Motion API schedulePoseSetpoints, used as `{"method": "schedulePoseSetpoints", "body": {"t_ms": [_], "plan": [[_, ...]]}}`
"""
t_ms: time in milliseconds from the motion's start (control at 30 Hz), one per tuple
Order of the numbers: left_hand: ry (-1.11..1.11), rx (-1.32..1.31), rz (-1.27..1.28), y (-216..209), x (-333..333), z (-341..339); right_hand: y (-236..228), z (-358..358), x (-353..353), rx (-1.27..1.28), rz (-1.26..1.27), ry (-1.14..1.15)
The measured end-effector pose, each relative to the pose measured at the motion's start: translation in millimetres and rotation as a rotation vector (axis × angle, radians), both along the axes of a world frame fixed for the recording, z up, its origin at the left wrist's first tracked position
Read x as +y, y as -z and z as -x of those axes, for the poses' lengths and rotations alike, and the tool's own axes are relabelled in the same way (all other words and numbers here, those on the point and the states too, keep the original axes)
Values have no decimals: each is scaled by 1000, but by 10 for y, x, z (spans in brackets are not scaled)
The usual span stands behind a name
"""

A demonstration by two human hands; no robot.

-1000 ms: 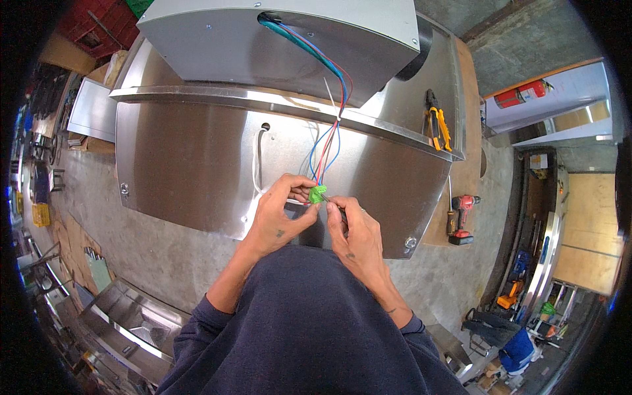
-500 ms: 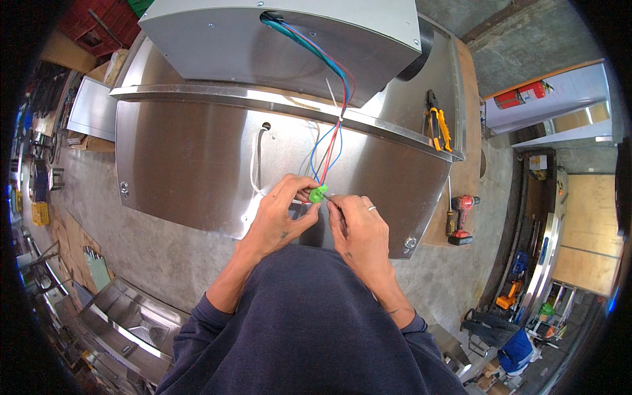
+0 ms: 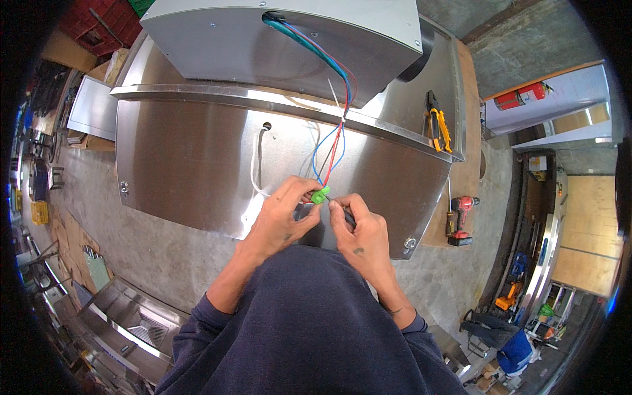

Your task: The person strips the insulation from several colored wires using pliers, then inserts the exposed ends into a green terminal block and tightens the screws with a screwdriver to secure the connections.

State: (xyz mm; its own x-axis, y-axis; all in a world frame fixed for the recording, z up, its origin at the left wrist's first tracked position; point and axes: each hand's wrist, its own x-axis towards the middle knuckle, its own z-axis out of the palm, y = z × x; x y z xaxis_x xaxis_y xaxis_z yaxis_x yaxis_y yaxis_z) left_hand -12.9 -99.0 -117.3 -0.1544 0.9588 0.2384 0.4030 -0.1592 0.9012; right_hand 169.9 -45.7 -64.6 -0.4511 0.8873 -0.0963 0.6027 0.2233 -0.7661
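Note:
My left hand point(image 3: 280, 216) pinches a small bright green terminal connector point(image 3: 320, 195) between thumb and fingers. Red, blue and dark wires point(image 3: 340, 136) run down into it, bundled higher up by a white cable tie point(image 3: 342, 120). My right hand point(image 3: 364, 232) is closed around a thin screwdriver point(image 3: 350, 218) with a dark handle. Its tip meets the connector's right side; the exact contact point is too small to make out. Both hands are above a shiny stainless steel panel point(image 3: 191, 155). A white cable point(image 3: 254, 164) comes out of a hole in that panel and passes behind my left hand.
Beyond the panel stands a grey metal box point(image 3: 289, 56), from which the wires emerge. Yellow-handled pliers point(image 3: 438, 125) lie on the steel at right. A red cordless drill point(image 3: 465, 217) and another screwdriver point(image 3: 451, 220) rest on the wooden board. A steel sink point(image 3: 108, 316) stands lower left.
My right hand has rolled around the screwdriver, so its dark handle shows more. The connector and wires have shifted slightly right; my left hand keeps its pinch.

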Motion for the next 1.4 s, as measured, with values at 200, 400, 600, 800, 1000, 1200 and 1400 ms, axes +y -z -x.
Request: {"method": "schedulePoseSetpoints", "body": {"t_ms": [200, 400, 600, 800, 1000, 1200, 1400], "plan": [[47, 62, -16, -27, -8, 7, 37, -27, 41, 38, 152, 59], [41, 73, -18, -40, 2, 10, 39, 3, 8, 68, -4, 40], [56, 90, -23, -52, 18, 23, 44, -4, 30, -25, -240, -66], [79, 102, 6, -101, 30, 35, 27, -8, 75, -50, -353, -154], [79, 116, -4, -91, 30, 45, 5, -7, 89, -179, -473, -249], [73, 99, -2, -108, 36, 51, -8, -21, 101, -202, -468, -275], [83, 63, 16, -110, 28, 62, 53, -57, 111, -19, -283, -209]]}}
